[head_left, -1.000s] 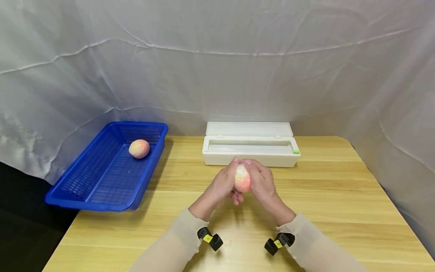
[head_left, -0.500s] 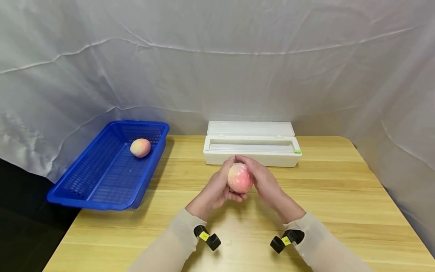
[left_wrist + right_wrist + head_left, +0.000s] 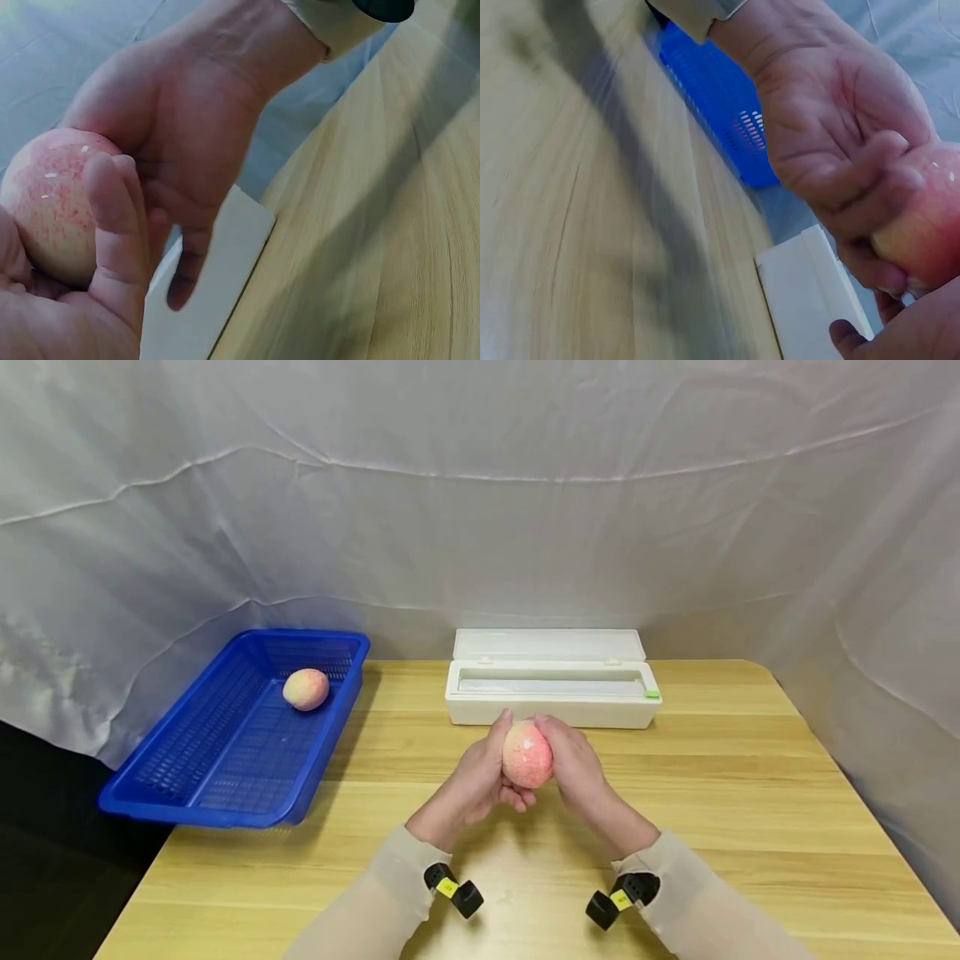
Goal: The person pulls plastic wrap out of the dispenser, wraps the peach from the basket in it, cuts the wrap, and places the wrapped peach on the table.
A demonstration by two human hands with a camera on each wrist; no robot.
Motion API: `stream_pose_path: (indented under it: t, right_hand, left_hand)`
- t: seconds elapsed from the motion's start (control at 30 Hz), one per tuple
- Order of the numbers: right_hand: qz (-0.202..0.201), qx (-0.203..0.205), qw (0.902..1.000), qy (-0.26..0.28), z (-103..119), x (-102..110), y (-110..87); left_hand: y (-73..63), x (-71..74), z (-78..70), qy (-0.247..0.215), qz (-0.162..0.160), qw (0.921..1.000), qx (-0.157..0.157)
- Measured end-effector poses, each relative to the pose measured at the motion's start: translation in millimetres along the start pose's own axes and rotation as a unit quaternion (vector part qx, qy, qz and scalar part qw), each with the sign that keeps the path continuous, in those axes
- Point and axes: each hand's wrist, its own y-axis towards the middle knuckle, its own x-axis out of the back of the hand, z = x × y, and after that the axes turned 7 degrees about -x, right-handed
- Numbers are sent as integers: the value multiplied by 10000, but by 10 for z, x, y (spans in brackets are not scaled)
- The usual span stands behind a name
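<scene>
Both hands hold a pink and yellow peach [image 3: 527,758] between them over the table, in front of the white box. Small glossy highlights show on its skin. My left hand [image 3: 478,774] grips it from the left, thumb up along its side and fingers curled beneath. From the right, my right hand [image 3: 579,770] grips it, with the thumb near its top. In the left wrist view, fingers wrap round the peach [image 3: 56,202] from below and the side. The right wrist view shows curled fingers against the peach [image 3: 926,225], which the frame edge cuts off.
A long white box [image 3: 551,710] stands behind the hands, its lid [image 3: 549,644] raised, a pale roll inside and a green piece at its right end. At left, a blue basket [image 3: 300,789] holds another peach [image 3: 306,689]. A grey curtain [image 3: 555,543] hangs behind the table.
The peach has turned between the hands and moved slightly left. The right hand shifted outward half a second ago and is now back close against it. Basket and box stay put.
</scene>
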Motion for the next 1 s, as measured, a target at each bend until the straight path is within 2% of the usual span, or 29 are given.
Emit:
stream_pose_path:
  t: [0.1, 0.2, 0.3, 0.37, 0.47, 0.53, 0.67, 0.77, 0.9, 1.0]
  right_hand:
    - [184, 118, 9990, -394, -8, 51, -7]
    - [424, 475, 9931, -980, -5, 116, -28]
    - [396, 685, 9877, -1347, 5, 154, -37]
    - [267, 632, 9879, -1392, 12, 165, -29]
    - [-61, 456, 9873, -1518, 19, 171, -17]
    - [-80, 471, 9835, -1743, 17, 173, -17]
    - [118, 931, 9710, -2200, 1, 167, -46]
    - [104, 1188, 9670, -2252, -16, 157, -63]
    - [-127, 1096, 9703, -2152, -18, 140, -62]
    - [-333, 604, 9785, -1944, 17, 158, -46]
  left_hand:
    - [-5, 19, -3, 69, -125, 9999, 44]
    - [-5, 31, -17, -85, -118, 9999, -24]
    - [-6, 35, -34, -203, -89, 9997, -122]
    - [1, 28, -43, -210, -100, 9995, -236]
    - [16, -2, -44, -1, -146, 9988, -471]
    - [23, -24, -43, 152, -273, 9978, -581]
    - [19, -52, -46, 498, -597, 9951, -617]
    - [14, -60, -53, 775, -751, 9924, -596]
    - [9, -50, -74, 1004, -653, 9914, -528]
    - [14, -16, -80, 816, -221, 9947, -581]
